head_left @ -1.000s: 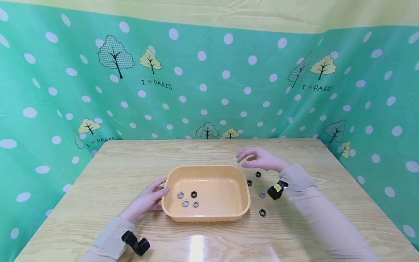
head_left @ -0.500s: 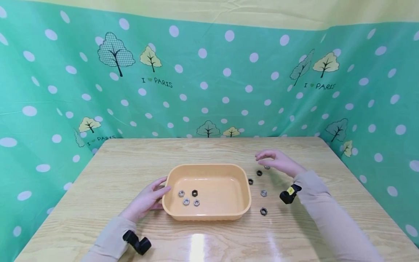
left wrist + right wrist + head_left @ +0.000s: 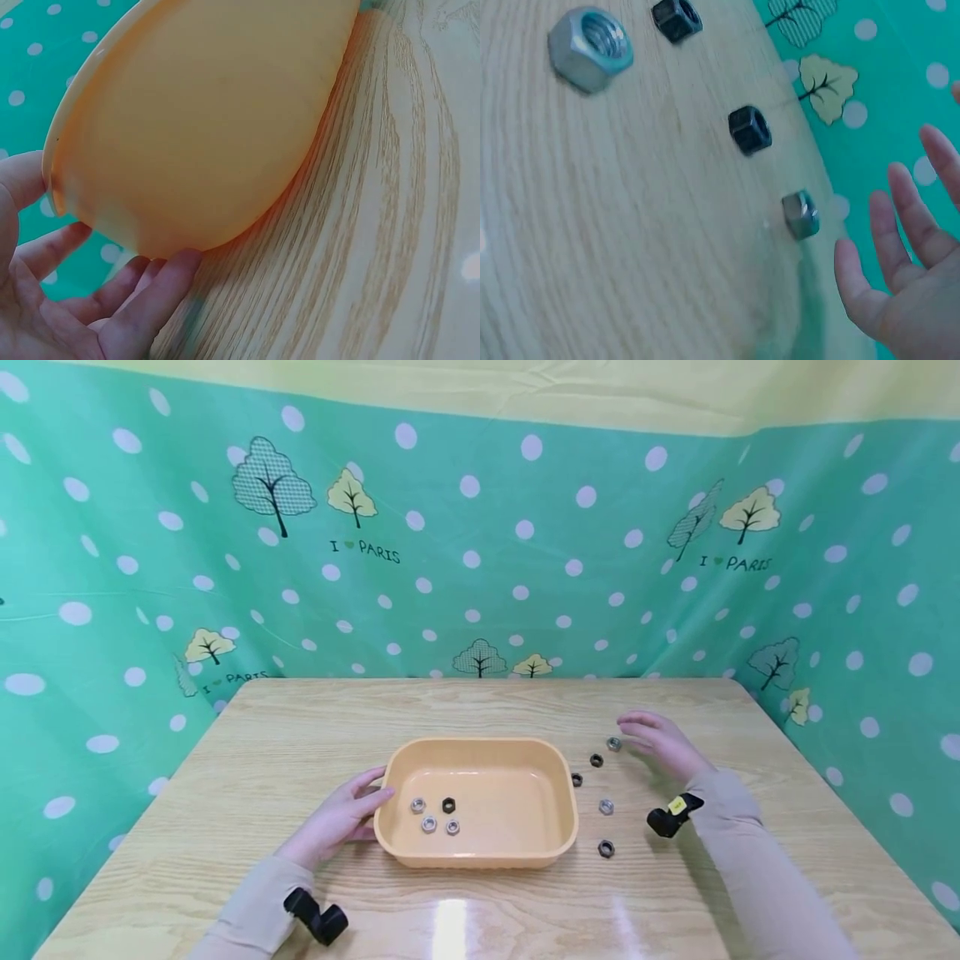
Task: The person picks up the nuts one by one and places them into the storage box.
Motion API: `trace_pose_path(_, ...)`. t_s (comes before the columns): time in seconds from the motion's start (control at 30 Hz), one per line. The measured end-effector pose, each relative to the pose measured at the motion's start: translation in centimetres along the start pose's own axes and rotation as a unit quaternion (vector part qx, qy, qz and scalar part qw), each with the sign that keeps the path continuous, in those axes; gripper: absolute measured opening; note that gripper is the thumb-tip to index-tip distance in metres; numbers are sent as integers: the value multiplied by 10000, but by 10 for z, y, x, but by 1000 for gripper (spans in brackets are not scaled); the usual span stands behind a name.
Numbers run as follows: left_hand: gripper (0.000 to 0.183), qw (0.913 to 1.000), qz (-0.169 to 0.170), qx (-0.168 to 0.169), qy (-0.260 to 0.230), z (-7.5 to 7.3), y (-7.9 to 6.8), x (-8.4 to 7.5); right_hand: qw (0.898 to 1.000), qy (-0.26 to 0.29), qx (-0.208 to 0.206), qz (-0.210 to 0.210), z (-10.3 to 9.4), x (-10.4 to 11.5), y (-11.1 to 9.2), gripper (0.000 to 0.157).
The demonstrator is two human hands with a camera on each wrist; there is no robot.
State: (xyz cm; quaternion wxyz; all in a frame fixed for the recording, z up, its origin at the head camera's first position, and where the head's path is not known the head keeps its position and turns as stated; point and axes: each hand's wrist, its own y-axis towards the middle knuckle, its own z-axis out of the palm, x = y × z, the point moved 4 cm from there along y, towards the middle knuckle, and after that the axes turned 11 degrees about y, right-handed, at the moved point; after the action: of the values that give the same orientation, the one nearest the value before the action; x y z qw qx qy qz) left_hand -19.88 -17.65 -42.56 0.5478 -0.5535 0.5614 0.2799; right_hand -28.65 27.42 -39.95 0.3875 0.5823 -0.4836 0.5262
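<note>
At the left end of a peach plastic tray, my left hand grips the wall, thumb over the rim and fingers against the outside. The left wrist view shows those fingertips along the tray's outer wall. Inside the tray lie one black nut and several silver nuts, all toward the left. My right hand hovers over the table's back right, fingers extended and holding nothing. Closest to it is a silver nut, which also shows beside the fingers in the right wrist view.
Right of the tray lie more loose nuts: a dark nut, another dark nut near the tray wall, a silver nut and a dark nut toward the front. A green dotted curtain borders the wooden table.
My right hand has moved right, away from the tray, uncovering the silver nut at the back. The left hand keeps its grip, and the nuts in the tray have not moved.
</note>
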Motion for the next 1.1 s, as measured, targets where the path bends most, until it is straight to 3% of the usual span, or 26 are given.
trace_pose_path(0.23,65,10000,28,-79,33,1,0,2,9990,254,-303,224,-9,-12,2,61)
trace_pose_path(0.73,63,9999,-59,-133,49,2,1,1,9930,-911,-582,477,-14,-24,17,55)
trace_pose_path(0.97,62,9997,-122,-197,88,3,1,1,9921,-802,-520,809,-11,-31,25,58)
trace_pose_path(1.1,62,9996,-119,-227,86,3,1,1,9923,-834,-451,792,-11,-32,27,59)
